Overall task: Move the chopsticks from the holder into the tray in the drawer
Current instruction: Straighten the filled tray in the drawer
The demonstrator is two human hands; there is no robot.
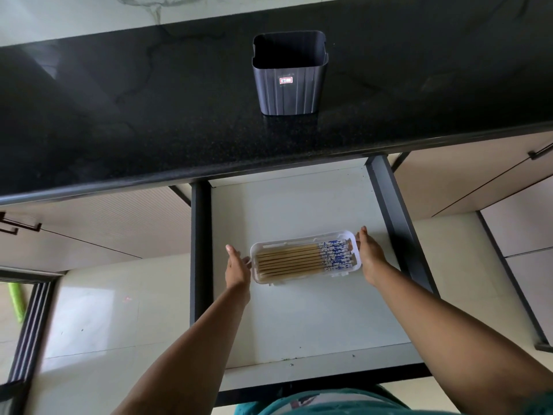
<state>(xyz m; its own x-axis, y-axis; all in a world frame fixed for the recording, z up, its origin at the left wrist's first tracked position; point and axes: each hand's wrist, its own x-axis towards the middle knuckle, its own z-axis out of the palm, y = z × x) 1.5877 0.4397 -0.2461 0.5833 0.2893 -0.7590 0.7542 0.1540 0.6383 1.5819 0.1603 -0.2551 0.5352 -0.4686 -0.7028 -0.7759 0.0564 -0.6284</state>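
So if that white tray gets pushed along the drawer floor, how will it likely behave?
The tray looks like thin plastic on a smooth drawer floor, so it probably slides easily. The chopsticks lie flat and packed inside its rim, so they likely stay put. A hand at each end should limit twisting.

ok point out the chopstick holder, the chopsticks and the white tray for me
chopstick holder [288, 85]: head view, front wall just below its label.
chopsticks [287, 260]: head view, bare wooden shafts.
white tray [354, 239]: head view, right end of its rim.
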